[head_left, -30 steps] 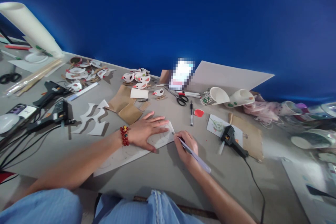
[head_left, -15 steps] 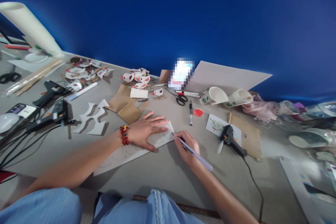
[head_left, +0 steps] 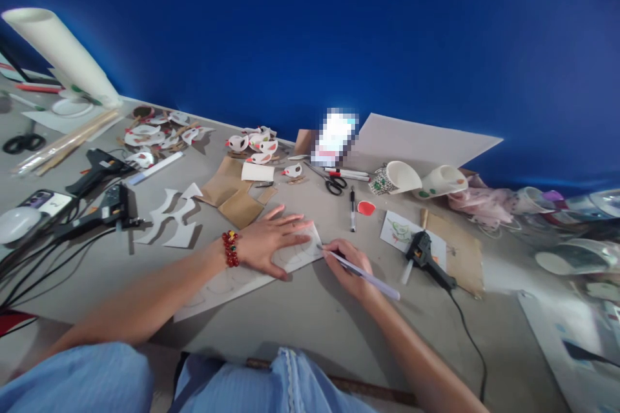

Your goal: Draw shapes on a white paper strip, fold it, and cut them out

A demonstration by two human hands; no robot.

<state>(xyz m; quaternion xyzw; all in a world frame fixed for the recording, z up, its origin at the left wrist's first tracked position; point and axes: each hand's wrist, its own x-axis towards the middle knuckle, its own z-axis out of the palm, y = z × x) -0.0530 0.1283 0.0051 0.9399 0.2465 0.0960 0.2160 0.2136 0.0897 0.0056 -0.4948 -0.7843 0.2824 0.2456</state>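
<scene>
A strip of white paper (head_left: 217,290) with faint curved pencil-like lines lies slantwise on the grey table. My left hand (head_left: 266,242) rests flat on it, fingers spread, pressing it down; a red bead bracelet circles the wrist. At the paper's right end my right hand (head_left: 347,268) is closed around a slim pale lilac pen (head_left: 378,284). Its tip meets or nearly meets the paper's right end; whether it touches is too small to tell. Beyond my right hand lie a black-and-clear pen (head_left: 352,210) and a red paper piece (head_left: 366,208).
Glue guns (head_left: 426,258) with cords lie right and left. Cut paper scraps (head_left: 177,219), brown cardboard (head_left: 239,206), scissors (head_left: 335,184) and several paper birds (head_left: 261,145) sit beyond my hands. Paper cups (head_left: 402,175) stand at the back right, before a blue wall (head_left: 290,32).
The pen's rear end has swung up and to the right as my right hand turned slightly. My left hand and the paper have stayed in place.
</scene>
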